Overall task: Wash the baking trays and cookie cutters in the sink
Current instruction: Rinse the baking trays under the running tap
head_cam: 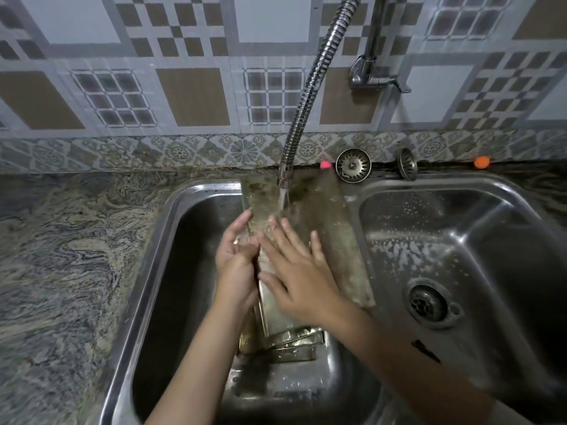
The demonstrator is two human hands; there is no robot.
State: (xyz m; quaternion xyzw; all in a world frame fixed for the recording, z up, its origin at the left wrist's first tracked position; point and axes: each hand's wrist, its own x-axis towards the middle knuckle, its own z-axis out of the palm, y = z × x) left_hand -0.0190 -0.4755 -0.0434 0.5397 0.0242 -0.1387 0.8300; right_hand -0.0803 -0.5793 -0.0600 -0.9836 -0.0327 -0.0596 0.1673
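A stained rectangular baking tray (334, 240) leans tilted in the left sink basin (171, 271), its far end resting on the sink's back rim. Water runs onto the tray from the flexible faucet hose (302, 115). My left hand (236, 265) grips the tray's left edge, thumb over the rim. With its fingers spread flat, my right hand (297, 277) presses on the tray's wet surface. More metal trays (294, 342) lie under it at the basin bottom. No cookie cutter can be made out.
The right sink basin (478, 240) holds soap suds and a drain (429, 303). Two sink strainers (353, 165) stand on the back ledge, next to a pink item (325, 164) and an orange one (481, 161). Granite counter (67, 256) spreads to the left.
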